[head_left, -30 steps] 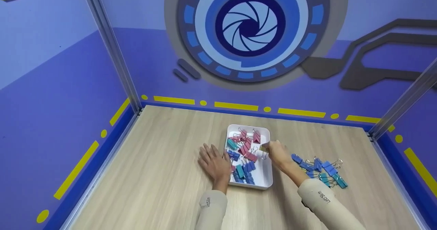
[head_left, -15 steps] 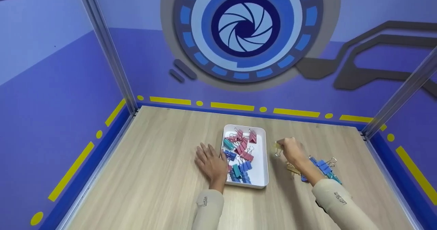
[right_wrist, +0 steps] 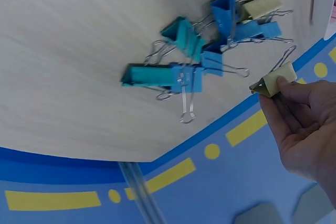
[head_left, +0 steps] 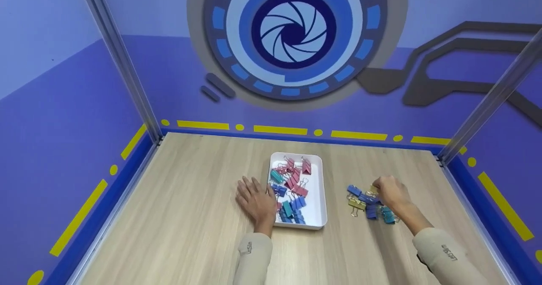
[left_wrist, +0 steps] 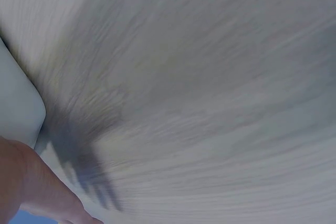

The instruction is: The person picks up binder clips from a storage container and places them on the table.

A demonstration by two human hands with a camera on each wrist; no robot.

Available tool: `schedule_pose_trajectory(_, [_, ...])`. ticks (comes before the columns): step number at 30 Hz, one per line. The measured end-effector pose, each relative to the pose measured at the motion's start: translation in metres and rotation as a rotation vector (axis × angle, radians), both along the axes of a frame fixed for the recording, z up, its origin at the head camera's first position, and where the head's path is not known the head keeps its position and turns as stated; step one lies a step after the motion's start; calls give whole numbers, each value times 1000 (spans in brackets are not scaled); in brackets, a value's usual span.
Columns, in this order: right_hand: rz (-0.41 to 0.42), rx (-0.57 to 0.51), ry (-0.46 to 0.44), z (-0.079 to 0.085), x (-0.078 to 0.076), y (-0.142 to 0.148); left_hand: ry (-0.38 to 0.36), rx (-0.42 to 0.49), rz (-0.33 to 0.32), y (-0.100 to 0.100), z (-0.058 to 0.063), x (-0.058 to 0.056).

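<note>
My right hand (head_left: 393, 192) pinches a yellow binder clip (right_wrist: 279, 78) between thumb and fingers, its wire handle pointing away from the palm. It is held over the far side of a small pile of binder clips. In that pile are blue clips (right_wrist: 223, 17), teal clips (right_wrist: 147, 75) and another yellow clip (head_left: 356, 204). My left hand (head_left: 256, 200) rests with fingers spread against the left edge of a white tray (head_left: 315, 215). Several pink clips (head_left: 293, 177) lie toward the tray's far end, with blue clips (head_left: 298, 202) and teal clips (head_left: 287, 208) nearer me.
The tray and pile share a wood-grain table (head_left: 203, 200). Blue-purple panels (head_left: 296, 107) with yellow marks rise at the back and sides, with metal posts (head_left: 487, 107) at the corners. A strip of table separates tray and pile.
My right hand has carried the yellow binder clip rightward from over the tray to the pile. My left hand stays at the tray's edge. The head view has shifted slightly.
</note>
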State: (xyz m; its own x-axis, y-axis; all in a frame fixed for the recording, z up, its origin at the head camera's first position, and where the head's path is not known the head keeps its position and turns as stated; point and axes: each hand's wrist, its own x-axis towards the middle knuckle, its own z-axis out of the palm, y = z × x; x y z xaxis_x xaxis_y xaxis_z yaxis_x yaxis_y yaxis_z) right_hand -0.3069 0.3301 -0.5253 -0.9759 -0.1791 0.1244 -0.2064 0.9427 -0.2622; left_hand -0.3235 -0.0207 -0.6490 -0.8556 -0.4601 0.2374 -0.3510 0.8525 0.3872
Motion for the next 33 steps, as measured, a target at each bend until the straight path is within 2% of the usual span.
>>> schedule_pose_trajectory(3, [-10, 3, 19, -2, 9, 10, 11, 12, -7, 1, 1, 1])
schedule_pose_trajectory(10, [-22, -16, 9, -18, 4, 14, 8, 6, 16, -6, 2, -1])
schedule_pose_trajectory(20, [-23, -27, 50, -34, -19, 7, -3, -34, 34, 3, -2, -1])
schedule_pose_trajectory(25, [50, 54, 40, -42, -34, 4, 10, -45, 48, 4, -3, -1])
schedule_pose_trajectory(33, [88, 152, -21, -52, -53, 4, 36, -13, 52, 4, -2, -2])
